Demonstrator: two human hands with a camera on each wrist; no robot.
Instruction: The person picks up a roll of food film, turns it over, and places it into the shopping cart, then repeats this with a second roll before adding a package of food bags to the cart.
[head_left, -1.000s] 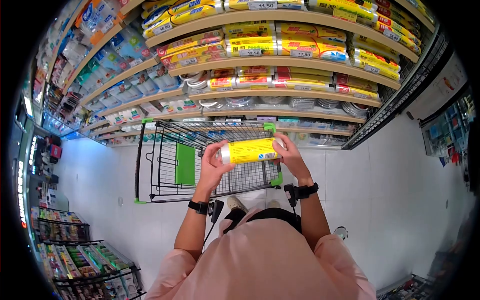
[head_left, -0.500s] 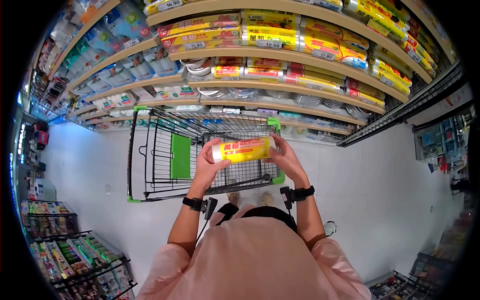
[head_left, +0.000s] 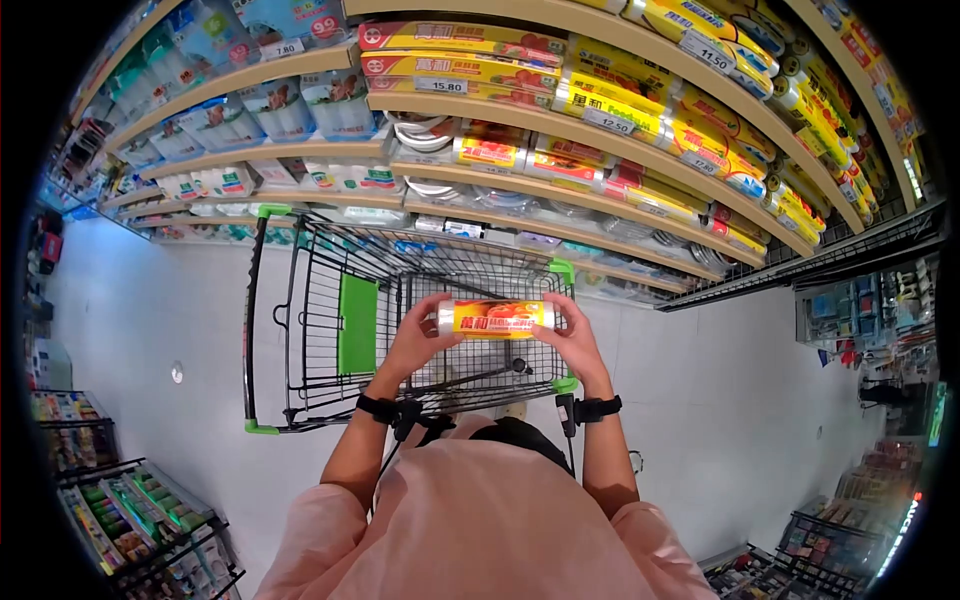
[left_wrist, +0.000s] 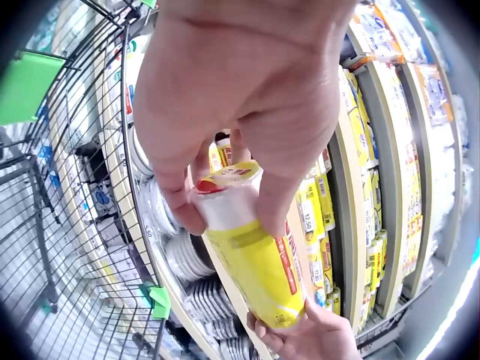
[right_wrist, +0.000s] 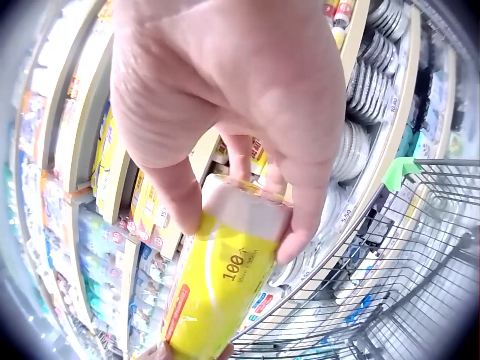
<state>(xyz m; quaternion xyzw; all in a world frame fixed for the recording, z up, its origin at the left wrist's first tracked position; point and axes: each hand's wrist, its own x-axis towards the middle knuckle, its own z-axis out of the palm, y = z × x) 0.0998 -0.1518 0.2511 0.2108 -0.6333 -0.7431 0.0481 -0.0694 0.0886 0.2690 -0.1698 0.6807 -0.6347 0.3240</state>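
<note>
A yellow-labelled roll of plastic food bags with whitish ends lies level between both hands, over the shopping cart. Its printed label, with red lettering and a food picture, faces up toward the head camera. My left hand grips the left end, thumb along the near side. The opposite end is held by my right hand in the same way. In the left wrist view, thumb and fingers pinch the pale end of the roll. The right wrist view shows "100" printed on the yellow wrap.
Below the hands stands a black wire shopping cart with a green panel. Just beyond it, a shelf unit carries boxed and rolled yellow packages, with stacked plates lower down. Low display racks stand at the left rear. Pale floor extends to the right.
The roll has been turned about its length, from a side with a barcode and small print to the picture side. Both hands keep holding its ends. The head view has swung, so the shelves appear shifted right.
</note>
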